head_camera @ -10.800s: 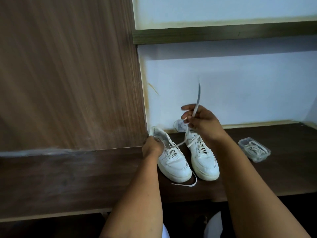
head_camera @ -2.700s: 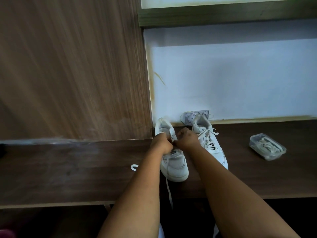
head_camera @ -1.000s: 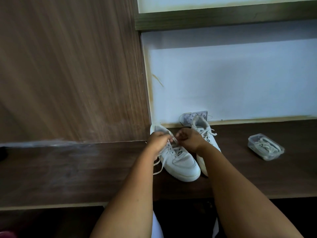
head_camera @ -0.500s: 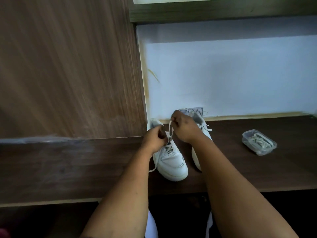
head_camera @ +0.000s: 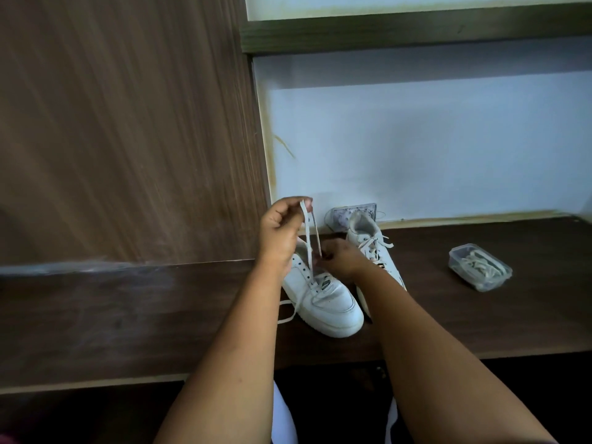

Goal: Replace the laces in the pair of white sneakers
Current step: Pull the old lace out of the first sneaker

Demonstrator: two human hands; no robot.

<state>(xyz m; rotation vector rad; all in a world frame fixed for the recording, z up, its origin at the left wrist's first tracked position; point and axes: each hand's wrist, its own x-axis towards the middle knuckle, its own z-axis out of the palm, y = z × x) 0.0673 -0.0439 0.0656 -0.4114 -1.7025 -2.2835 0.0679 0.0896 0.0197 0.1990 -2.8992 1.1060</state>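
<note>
Two white sneakers stand on the dark wooden shelf [head_camera: 128, 315]. The left sneaker [head_camera: 326, 299] points toward me, most of its eyelets bare. My left hand [head_camera: 280, 229] is raised above it and pinches a loop of white lace [head_camera: 309, 232] that runs down to the shoe. My right hand [head_camera: 341, 256] pinches the same lace lower down, just over the shoe's opening. A loose lace end [head_camera: 288, 312] lies on the shelf left of the toe. The right sneaker [head_camera: 371, 241] is laced and partly hidden behind my right arm.
A clear plastic box [head_camera: 479, 266] holding white laces sits on the shelf at the right. A wooden panel [head_camera: 128, 123] rises behind the shelf at the left, a white wall [head_camera: 416, 139] behind the shoes. A small patterned item [head_camera: 342, 216] leans against the wall.
My left hand has risen from the shoe's opening, drawing a loop of lace upward. My right hand has dropped from above the shoe to just over its opening.
</note>
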